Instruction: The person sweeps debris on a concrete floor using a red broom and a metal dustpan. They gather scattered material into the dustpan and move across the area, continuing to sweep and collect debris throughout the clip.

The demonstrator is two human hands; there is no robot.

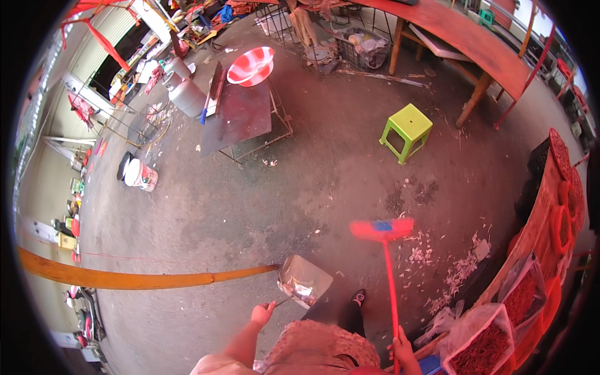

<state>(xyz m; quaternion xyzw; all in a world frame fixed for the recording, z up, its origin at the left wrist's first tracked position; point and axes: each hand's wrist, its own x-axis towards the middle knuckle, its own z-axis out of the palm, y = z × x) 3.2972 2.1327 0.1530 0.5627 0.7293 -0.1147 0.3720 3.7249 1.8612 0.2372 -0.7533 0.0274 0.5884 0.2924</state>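
Observation:
My left hand (263,313) grips the thin handle of a dustpan (307,268), which is near the floor in front of my legs. Some scraps and a shiny crumpled piece lie inside the pan. In my right hand (401,348) is the red handle of a broom (391,286). The broom head (382,228), red with a blue middle, is blurred and stretches out ahead, to the right of the dustpan. Pale scraps (452,281) are scattered on the concrete floor (290,201) to the right of the broom, with a smaller patch close to its head.
A yellow-orange post (140,276) rises beside the dustpan. A green plastic stool (408,126) stands ahead. Ahead left are a low table (243,112) with a red-white basin (251,66), gas cylinders (185,96) and a bucket (142,176). Crates of red dried goods (483,347) line the right.

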